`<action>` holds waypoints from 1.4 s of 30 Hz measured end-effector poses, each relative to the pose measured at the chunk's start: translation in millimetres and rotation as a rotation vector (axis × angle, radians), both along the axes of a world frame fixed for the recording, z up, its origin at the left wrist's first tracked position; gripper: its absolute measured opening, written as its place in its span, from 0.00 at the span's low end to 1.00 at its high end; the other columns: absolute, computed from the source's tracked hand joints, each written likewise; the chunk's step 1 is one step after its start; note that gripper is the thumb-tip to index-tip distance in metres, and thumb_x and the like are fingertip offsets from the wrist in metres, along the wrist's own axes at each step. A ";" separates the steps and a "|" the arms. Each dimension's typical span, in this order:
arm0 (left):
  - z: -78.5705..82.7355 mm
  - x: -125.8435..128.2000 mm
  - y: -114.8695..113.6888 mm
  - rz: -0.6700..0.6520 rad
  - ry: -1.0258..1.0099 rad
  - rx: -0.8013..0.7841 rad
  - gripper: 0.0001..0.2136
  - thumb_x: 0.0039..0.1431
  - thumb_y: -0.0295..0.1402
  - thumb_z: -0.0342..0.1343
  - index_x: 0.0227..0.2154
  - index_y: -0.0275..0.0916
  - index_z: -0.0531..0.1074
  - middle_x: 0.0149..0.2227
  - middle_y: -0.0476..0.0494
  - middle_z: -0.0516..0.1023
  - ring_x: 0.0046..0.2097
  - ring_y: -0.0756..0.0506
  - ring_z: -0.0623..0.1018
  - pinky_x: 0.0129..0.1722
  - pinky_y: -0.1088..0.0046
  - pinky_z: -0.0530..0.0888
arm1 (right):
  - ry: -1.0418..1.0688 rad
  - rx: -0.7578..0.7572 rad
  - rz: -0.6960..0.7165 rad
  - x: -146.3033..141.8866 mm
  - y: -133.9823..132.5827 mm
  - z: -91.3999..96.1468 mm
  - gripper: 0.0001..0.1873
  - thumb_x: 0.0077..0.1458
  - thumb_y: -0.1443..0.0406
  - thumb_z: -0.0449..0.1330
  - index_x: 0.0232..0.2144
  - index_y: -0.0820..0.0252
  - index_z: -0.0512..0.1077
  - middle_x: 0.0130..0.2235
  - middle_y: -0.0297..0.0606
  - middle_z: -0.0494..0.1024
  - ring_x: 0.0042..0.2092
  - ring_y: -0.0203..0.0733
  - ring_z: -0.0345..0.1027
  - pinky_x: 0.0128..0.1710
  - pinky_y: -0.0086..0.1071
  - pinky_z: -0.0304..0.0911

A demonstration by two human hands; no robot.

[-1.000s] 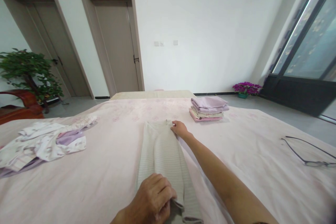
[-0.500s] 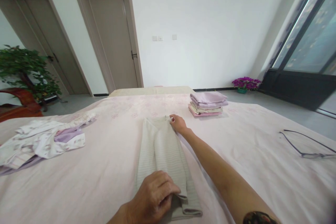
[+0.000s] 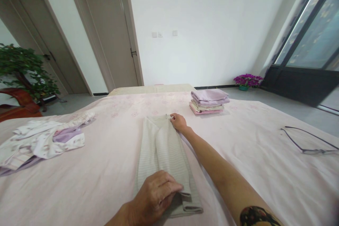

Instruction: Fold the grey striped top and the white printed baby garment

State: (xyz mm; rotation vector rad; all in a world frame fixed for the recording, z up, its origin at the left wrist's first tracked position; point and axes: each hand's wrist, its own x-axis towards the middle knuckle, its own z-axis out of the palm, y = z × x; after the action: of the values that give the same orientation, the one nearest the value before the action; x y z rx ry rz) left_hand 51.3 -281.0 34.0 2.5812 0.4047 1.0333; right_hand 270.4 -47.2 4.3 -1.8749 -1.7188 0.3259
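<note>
A pale green striped garment lies folded lengthwise on the pink bedsheet, running away from me. My left hand pinches the garment's near end, fingers closed on the cloth. Stretched far forward, my right hand grips the garment's far right corner, fingers closed on the fabric. A dark tattoo shows on my right forearm at the bottom edge.
A stack of folded clothes, lilac on top, sits at the far right of the bed. A loose heap of floral and lilac clothes lies at the left. Eyeglasses rest at the right. Beyond are doors, a potted plant and purple flowers.
The view has tipped downward a little. Both hands keep their hold on the garment; the near end now lies slightly flatter and further from me.
</note>
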 end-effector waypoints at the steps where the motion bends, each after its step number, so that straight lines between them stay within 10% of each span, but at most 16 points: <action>1: 0.5 1.3 -0.6 -0.015 0.039 0.007 0.14 0.62 0.21 0.47 0.46 0.39 0.71 0.34 0.41 0.78 0.36 0.47 0.76 0.35 0.74 0.72 | 0.002 -0.002 -0.003 -0.3 0.2 -0.5 0.19 0.56 0.67 0.57 0.51 0.54 0.73 0.45 0.39 0.79 0.48 0.42 0.70 0.48 0.31 0.60; 13: -0.4 9.1 5.6 0.048 0.111 0.026 0.09 0.66 0.31 0.47 0.43 0.40 0.72 0.35 0.41 0.78 0.38 0.46 0.76 0.37 0.72 0.72 | 0.021 0.073 0.038 11.3 -8.0 5.7 0.21 0.55 0.69 0.57 0.52 0.56 0.71 0.47 0.39 0.76 0.48 0.39 0.68 0.49 0.29 0.58; 20: -9.3 13.1 3.6 0.064 0.212 0.056 0.28 0.50 0.48 0.63 0.51 0.39 0.67 0.48 0.35 0.74 0.45 0.39 0.75 0.43 0.64 0.74 | 0.042 0.086 0.063 19.0 -21.6 5.6 0.21 0.55 0.72 0.54 0.51 0.60 0.71 0.45 0.40 0.77 0.47 0.39 0.68 0.49 0.30 0.59; 28: -4.8 5.9 1.4 0.109 0.130 -0.383 0.01 0.59 0.30 0.56 0.34 0.39 0.71 0.35 0.45 0.76 0.39 0.46 0.74 0.39 0.73 0.70 | 0.032 0.056 0.244 33.2 -89.3 2.5 0.21 0.59 0.69 0.52 0.55 0.60 0.69 0.54 0.44 0.74 0.54 0.41 0.67 0.56 0.33 0.58; 33: -0.9 -0.1 4.2 0.473 -0.276 -0.757 0.10 0.63 0.41 0.52 0.37 0.40 0.71 0.31 0.48 0.76 0.33 0.47 0.75 0.33 0.75 0.70 | -0.069 -0.010 0.408 41.8 -139.4 0.7 0.26 0.64 0.62 0.47 0.63 0.61 0.59 0.65 0.45 0.60 0.67 0.46 0.49 0.66 0.43 0.43; 42: 6.2 -6.1 -0.2 0.591 -0.445 -0.689 0.12 0.59 0.43 0.54 0.38 0.39 0.71 0.34 0.46 0.77 0.36 0.45 0.77 0.38 0.72 0.73 | -0.388 0.039 0.530 29.6 -196.0 2.8 0.32 0.67 0.54 0.43 0.68 0.61 0.46 0.69 0.45 0.46 0.70 0.48 0.36 0.68 0.51 0.37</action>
State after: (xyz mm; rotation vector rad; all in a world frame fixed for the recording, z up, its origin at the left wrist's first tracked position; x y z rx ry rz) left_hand 45.2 -281.2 40.2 1.5919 1.1934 1.3091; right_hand 300.0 -243.1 7.1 -1.4940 -2.4625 0.1267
